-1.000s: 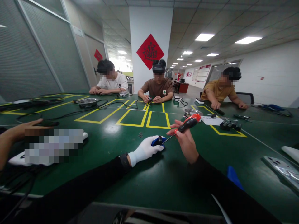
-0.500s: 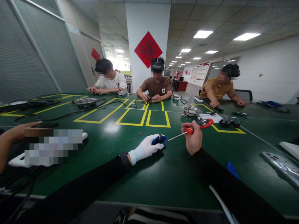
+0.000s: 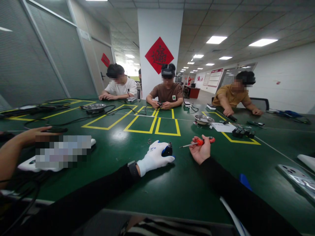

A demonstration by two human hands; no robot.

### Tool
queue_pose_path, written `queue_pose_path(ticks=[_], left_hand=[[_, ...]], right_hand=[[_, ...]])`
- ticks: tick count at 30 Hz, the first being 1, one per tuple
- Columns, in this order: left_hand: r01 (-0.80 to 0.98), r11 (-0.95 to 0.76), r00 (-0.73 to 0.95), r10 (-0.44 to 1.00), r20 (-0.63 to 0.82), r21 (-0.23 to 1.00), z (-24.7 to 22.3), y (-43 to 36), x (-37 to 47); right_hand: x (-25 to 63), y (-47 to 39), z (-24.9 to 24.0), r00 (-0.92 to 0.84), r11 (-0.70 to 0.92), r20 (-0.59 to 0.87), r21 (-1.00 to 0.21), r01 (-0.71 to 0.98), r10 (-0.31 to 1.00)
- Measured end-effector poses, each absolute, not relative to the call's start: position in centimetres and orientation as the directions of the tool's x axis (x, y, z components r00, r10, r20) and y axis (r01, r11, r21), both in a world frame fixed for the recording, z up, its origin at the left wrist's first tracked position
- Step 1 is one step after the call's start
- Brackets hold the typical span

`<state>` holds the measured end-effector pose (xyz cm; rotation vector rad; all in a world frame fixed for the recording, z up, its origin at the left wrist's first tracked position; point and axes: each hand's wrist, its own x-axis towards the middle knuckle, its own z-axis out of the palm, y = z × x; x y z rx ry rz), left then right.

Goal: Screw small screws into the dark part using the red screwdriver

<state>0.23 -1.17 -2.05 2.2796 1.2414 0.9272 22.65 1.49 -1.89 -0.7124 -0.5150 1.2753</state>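
My left hand, in a white glove with blue palm and fingertips, is closed around a small black part with a metal tip pointing up. The part's kind cannot be made out. To the right, my bare right hand holds a screwdriver with a red and black handle. Its shaft points left toward the black part, and its tip is apart from it. Several small screws lie on the green table just behind my left hand.
Metal bowls stand farther back. Black parts sit right beside white paper. A phone lies at right, a blue object near my right sleeve. Another person's hand is at left; several people sit across.
The screwdriver tip has drawn away from the black part, and its handle has tilted in my right hand. My left hand has turned, showing more of its back. The view has shifted slightly.
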Motion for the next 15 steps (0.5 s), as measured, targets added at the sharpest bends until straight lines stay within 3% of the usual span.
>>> queue_pose_path(ticks=[3, 5, 10, 12, 15], left_hand=[[0.606, -0.581, 0.416, 0.814, 0.406, 0.544, -2.0, -1.3, 0.4], [0.607, -0.539, 0.367, 0.842, 0.396, 0.584, -2.1, -1.1, 0.4], [0.568, -0.223, -0.143, 0.921, 0.361, 0.792, -2.3, 2.3, -1.6], [0.606, -0.138, -0.301, 0.871, 0.387, 0.783, -2.2, 4.4, -3.8], [0.682, -0.035, -0.385, 0.832, 0.400, 0.730, -1.8, 7.4, -8.4]], right_hand=[[22.7, 1.4, -1.9, 0.210, 0.138, -0.007, -0.731, -0.669, 0.978], [22.7, 1.2, -1.7, 0.202, 0.117, -0.040, -0.703, -0.702, 0.978], [22.3, 0.8, -1.1, 0.176, 0.027, -0.175, -0.629, -0.777, 0.969], [22.0, 0.7, -1.1, 0.154, 0.008, -0.177, -0.630, -0.776, 0.972], [21.6, 0.7, -1.3, 0.115, -0.014, -0.162, -0.635, -0.772, 0.980]])
